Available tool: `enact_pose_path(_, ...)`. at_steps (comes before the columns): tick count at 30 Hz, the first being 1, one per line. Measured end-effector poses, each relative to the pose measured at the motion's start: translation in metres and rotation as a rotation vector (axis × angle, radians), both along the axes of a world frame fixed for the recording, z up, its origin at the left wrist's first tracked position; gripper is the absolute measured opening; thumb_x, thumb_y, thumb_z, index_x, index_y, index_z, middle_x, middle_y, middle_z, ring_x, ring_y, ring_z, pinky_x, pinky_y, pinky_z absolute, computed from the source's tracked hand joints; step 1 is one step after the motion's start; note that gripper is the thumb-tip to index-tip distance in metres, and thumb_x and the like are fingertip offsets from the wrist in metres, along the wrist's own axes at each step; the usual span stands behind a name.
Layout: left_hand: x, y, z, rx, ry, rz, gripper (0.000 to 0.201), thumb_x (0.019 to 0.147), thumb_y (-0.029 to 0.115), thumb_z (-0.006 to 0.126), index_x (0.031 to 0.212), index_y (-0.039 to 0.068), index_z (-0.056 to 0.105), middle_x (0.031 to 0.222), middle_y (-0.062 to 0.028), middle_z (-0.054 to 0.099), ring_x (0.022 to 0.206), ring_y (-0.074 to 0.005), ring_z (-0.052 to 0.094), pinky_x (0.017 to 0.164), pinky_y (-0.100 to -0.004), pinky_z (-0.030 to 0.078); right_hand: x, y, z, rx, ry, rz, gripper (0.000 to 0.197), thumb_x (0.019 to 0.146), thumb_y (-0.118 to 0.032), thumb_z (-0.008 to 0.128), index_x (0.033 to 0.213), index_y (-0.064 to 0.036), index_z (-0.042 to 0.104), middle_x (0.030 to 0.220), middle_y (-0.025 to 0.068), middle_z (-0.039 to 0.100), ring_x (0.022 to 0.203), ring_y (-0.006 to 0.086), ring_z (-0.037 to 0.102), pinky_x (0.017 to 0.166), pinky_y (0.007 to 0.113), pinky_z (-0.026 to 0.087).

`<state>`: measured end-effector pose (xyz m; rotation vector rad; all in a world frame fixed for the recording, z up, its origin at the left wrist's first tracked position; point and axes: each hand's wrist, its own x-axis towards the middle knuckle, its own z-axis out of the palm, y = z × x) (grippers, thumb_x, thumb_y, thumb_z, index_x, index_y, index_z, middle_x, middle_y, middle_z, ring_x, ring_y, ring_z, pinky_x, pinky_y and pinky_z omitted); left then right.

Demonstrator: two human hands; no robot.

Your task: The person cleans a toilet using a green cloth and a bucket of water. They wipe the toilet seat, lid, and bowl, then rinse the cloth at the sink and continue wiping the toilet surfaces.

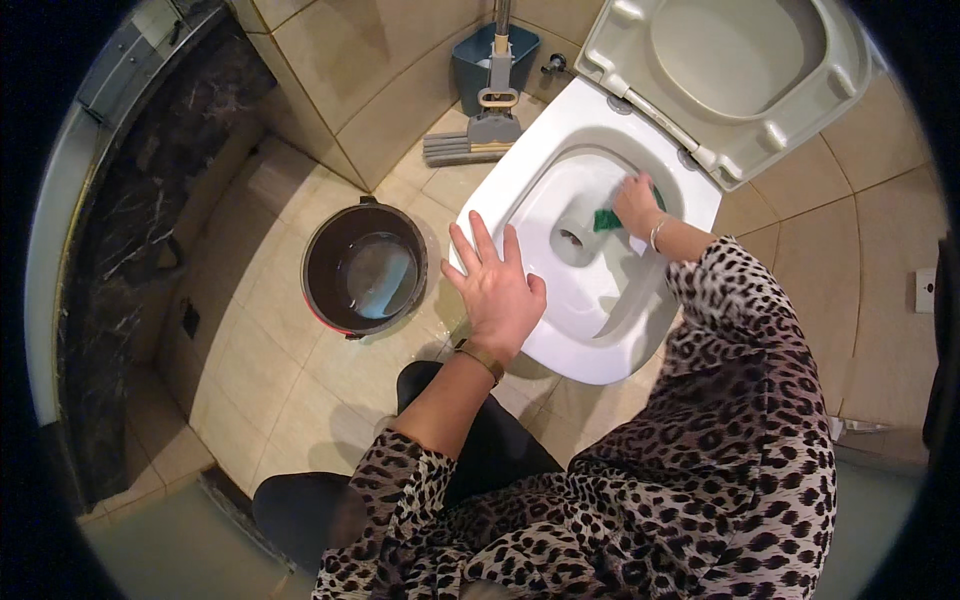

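Note:
A white toilet bowl (600, 362) stands in front of me, its pale lid and seat (640, 70) raised at the back. Inside the bowl my right hand (638, 207) is closed round a green scrub brush (606, 219); most of the brush is hidden by the fingers. The bristles touch the inner wall, just right of the drain hole. My left hand (497, 290) rests on the bowl's left rim with fingers spread, holding nothing.
A dark round bucket (314, 245) with water in it stands on the tiled floor at left. Behind it, a sponge mop (494, 125) leans by a blue-grey bin (467, 70) in the corner. A dark marble ledge (150, 170) runs along the far left.

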<state>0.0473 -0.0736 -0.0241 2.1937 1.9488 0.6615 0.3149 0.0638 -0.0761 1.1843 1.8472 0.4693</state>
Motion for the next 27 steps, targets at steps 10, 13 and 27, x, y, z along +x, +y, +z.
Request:
enact_pose_path(10, -0.004, -0.007, 0.008, -0.012, -0.094, 0.036, 0.076, 0.077, 0.039, 0.064, 0.142, 0.007, 0.039, 0.150, -0.0229, 0.030, 0.139, -0.0450, 0.023, 0.106, -0.0675, 0.017, -0.076, -0.115, 0.109, -0.072, 1.459, -0.731, 0.031, 0.077, -0.024, 0.071, 0.101, -0.0050, 0.068, 0.084, 0.0144, 0.069, 0.078, 0.0240, 0.067, 0.073, 0.035, 0.053)
enact_pose_path(13, -0.016, -0.007, -0.007, 0.186, -0.241, -0.210, 0.071, 0.080, 0.027, 0.062, 0.143, 0.004, 0.036, 0.146, -0.0220, 0.036, 0.134, -0.0409, 0.035, 0.108, -0.0602, 0.024, -0.127, -0.116, 0.100, -0.098, 1.982, -0.726, 0.031, 0.080, -0.023, 0.071, 0.100, 0.0001, 0.067, 0.084, 0.0091, 0.069, 0.078, 0.0136, 0.064, 0.071, 0.029, 0.052)
enact_pose_path(27, -0.236, 0.050, -0.051, 0.057, -0.383, 0.246, 0.033, 0.078, 0.008, 0.062, 0.111, 0.011, 0.062, 0.098, -0.0157, 0.053, 0.092, -0.0348, 0.056, 0.083, -0.0417, 0.047, -0.206, -0.178, 0.061, 0.159, 1.431, -0.125, 0.081, 0.078, -0.026, 0.075, 0.144, -0.0054, 0.033, 0.115, 0.0242, 0.058, 0.081, 0.0381, 0.062, 0.076, 0.044, 0.051)
